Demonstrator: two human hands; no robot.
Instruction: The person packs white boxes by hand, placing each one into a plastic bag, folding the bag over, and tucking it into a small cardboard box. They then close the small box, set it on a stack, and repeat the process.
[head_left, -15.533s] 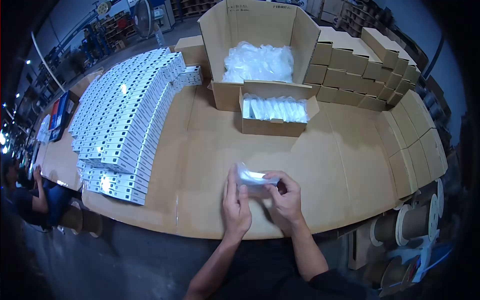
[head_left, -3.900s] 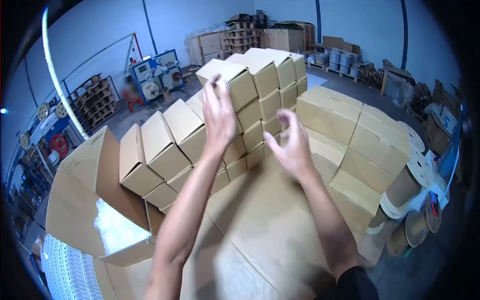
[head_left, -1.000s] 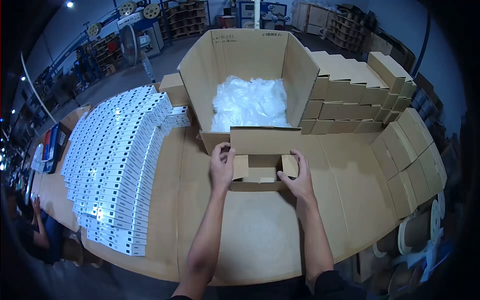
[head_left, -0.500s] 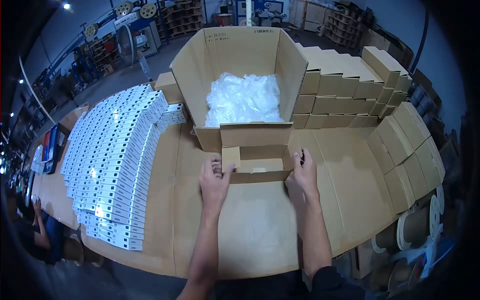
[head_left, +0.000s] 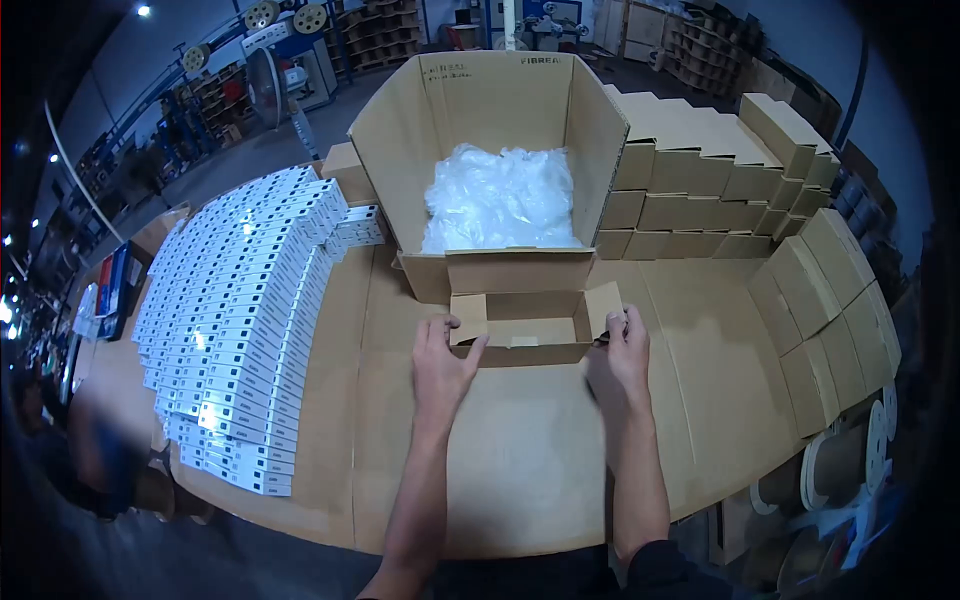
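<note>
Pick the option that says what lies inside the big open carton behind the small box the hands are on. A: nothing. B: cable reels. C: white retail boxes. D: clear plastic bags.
D: the big open carton holds a heap of clear plastic bags, behind the small box.
</note>
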